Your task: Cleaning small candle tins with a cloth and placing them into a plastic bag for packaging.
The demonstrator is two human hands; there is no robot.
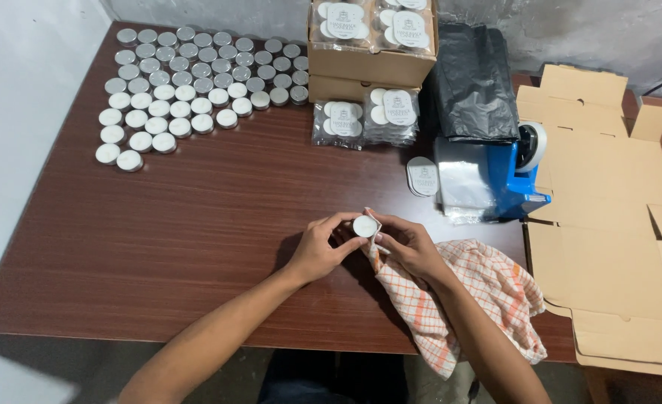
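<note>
Gently, my left hand (317, 251) and right hand (408, 247) grip closed on the round tin (365, 226); checked cloth (466, 295) just beneath should wipe evenly.

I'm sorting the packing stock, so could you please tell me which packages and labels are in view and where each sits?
Open brown cardboard box, table's far edge: holds clear packs with white labels.
Two clear plastic packs of round tins, in front of that box: white labels.
Small stack of white rounded labels, left of the blue tape dispenser.
Flat unfolded cardboard cartons, right side.
</note>
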